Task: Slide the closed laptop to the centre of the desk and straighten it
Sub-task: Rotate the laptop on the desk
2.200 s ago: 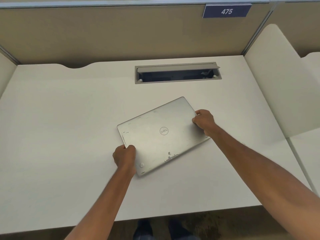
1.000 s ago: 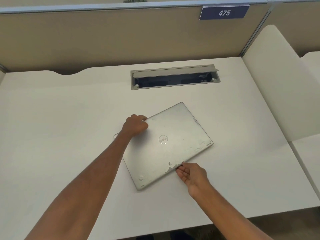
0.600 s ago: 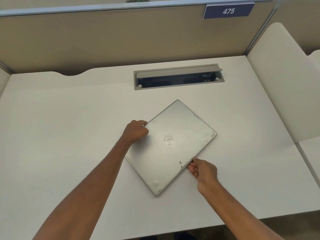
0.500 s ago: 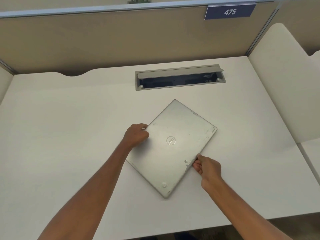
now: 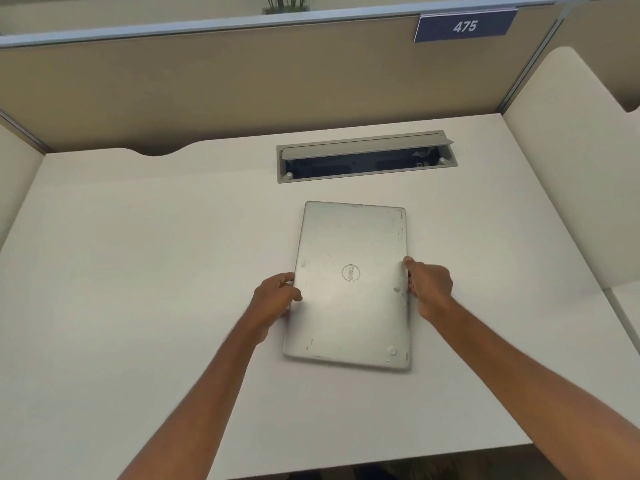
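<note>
A closed silver laptop (image 5: 349, 306) with a round logo lies flat on the white desk (image 5: 138, 271), near the middle. Its long sides run away from me, roughly square to the desk's edges. My left hand (image 5: 275, 294) grips its left long edge, thumb on the lid. My right hand (image 5: 427, 285) grips the right long edge, directly across from the left hand.
A grey cable tray with its lid ajar (image 5: 365, 157) is set into the desk just behind the laptop. A beige partition (image 5: 207, 81) with a blue "475" sign (image 5: 464, 26) closes the back. White side dividers (image 5: 571, 185) stand right and left. The desk's front edge is close to me.
The laptop has turned clockwise from a diagonal to long sides pointing away from me. My right hand moved from the near edge to the right edge; my left hand holds the left edge.
</note>
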The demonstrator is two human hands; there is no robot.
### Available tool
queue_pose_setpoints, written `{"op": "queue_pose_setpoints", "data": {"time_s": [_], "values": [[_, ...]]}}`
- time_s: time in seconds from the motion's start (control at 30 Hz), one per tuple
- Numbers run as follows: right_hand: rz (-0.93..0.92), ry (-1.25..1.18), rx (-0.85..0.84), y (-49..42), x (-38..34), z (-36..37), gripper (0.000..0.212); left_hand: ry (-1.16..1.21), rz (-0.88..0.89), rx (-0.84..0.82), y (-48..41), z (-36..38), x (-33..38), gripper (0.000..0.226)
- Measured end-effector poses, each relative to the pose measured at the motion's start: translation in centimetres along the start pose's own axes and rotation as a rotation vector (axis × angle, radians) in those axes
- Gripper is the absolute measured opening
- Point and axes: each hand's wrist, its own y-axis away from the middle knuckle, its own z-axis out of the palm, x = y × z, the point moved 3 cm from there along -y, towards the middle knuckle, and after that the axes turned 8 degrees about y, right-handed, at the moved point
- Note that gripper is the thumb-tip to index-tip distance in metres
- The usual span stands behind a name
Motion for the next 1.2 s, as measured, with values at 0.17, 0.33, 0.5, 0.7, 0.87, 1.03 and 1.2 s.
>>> {"op": "queue_pose_setpoints", "data": {"time_s": [0.17,0.33,0.5,0.7,0.87,1.03,1.2], "values": [[-0.046,0.066,-0.007,-0.2,-2.5,-0.1,0.045,0.092,-0.004,0.022,1.2,1.4,-1.5,0.045],[-0.083,0.113,-0.033,-0.2,-3.0,-0.3,0.039,0.121,0.056,0.045,1.7,2.2,-2.4,0.036],[-0.197,0.062,-0.050,1.9,-1.9,-1.4,0.028,0.038,0.101,0.159,1.0,1.7,-1.3,0.027],[0.008,-0.280,-0.212,9.1,4.7,-2.3,0.014,-0.256,0.314,0.288,-1.5,1.6,4.7,0.060],[0.422,-0.354,-0.360,14.6,11.4,-1.8,0.022,-0.513,0.428,0.196,-4.8,3.7,10.8,0.067],[0.584,-0.517,-0.381,16.0,13.2,-0.4,0.022,-0.769,0.450,0.097,-8.0,6.4,14.8,0.076],[0.539,-0.644,-0.302,14.5,11.5,-0.1,0.017,-0.987,0.375,0.032,-10.8,7.9,16.0,0.068]]}}
